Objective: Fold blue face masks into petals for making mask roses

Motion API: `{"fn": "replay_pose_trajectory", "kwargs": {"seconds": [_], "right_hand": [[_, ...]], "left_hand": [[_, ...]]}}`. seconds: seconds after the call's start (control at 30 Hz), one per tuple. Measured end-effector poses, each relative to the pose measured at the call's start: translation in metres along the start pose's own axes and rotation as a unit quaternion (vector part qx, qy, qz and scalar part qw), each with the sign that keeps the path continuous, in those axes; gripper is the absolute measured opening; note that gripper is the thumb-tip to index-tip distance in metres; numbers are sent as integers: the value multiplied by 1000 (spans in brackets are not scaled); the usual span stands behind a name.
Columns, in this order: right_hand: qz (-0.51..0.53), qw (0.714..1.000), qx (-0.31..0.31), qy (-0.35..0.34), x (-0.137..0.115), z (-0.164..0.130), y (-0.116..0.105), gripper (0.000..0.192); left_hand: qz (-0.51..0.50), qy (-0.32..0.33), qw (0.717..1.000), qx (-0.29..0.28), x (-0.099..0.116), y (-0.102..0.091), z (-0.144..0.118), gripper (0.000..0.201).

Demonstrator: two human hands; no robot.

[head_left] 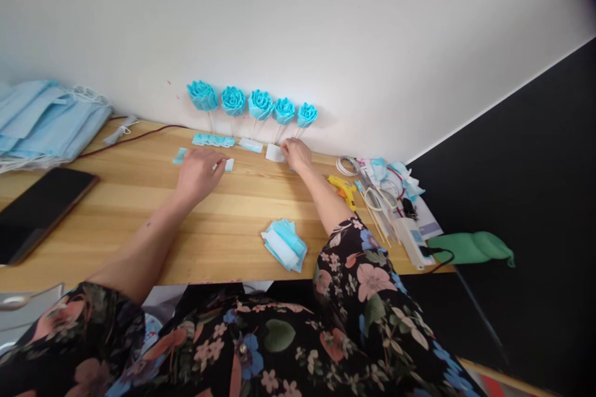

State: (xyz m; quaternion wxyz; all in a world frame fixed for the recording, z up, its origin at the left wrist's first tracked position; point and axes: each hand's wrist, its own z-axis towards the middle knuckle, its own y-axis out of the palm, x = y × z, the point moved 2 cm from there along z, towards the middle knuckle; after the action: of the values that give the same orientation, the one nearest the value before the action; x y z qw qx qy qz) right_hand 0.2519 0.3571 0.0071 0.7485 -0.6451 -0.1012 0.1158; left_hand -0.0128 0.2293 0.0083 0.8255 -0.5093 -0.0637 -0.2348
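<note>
Cannot tell grip of left hand [200,171] or right hand [298,152] at white piece [274,153]; could topple far flowers [260,104] by overreaching.

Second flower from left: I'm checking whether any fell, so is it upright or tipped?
Upright: the flower stands bloom uppermost before the wall.

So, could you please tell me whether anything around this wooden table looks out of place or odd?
Small pinkish-red marks dot the plain white wall left of the leftmost blue rose-shaped flower; they look like stray stains.
</note>
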Motion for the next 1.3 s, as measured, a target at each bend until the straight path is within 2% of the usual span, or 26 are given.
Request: {"fn": "replay_pose_trajectory", "kwargs": {"seconds": [0.1,0.47,0.67,0.8,0.93,1.1,1.3], "right_hand": [[12,1000,17,7,-1,1,-3,30],[23,998,-15,49,-8,11,13,37],[21,999,-7,32,16,1,-9,40],[3,998,-64,6,39,-9,-20,36],[-9,994,-103,31,56,-16,-16,28],[-15,991,-114,63,58,-19,-8,23],[-21,994,-75,71,48,-10,-9,29]], "left_hand": [[-7,-1,1000,3,1,-1,0,35],[8,-9,1000,0,-4,0,1,36],[18,-4,1000,-7,-8,3,2,37],[11,-2,1000,-17,-9,5,2,38],[2,0,1000,-20,-9,6,1,40],[-3,-6,1000,-20,-7,6,0,39],[7,-28,999,-36,-7,8,-2,40]]}}
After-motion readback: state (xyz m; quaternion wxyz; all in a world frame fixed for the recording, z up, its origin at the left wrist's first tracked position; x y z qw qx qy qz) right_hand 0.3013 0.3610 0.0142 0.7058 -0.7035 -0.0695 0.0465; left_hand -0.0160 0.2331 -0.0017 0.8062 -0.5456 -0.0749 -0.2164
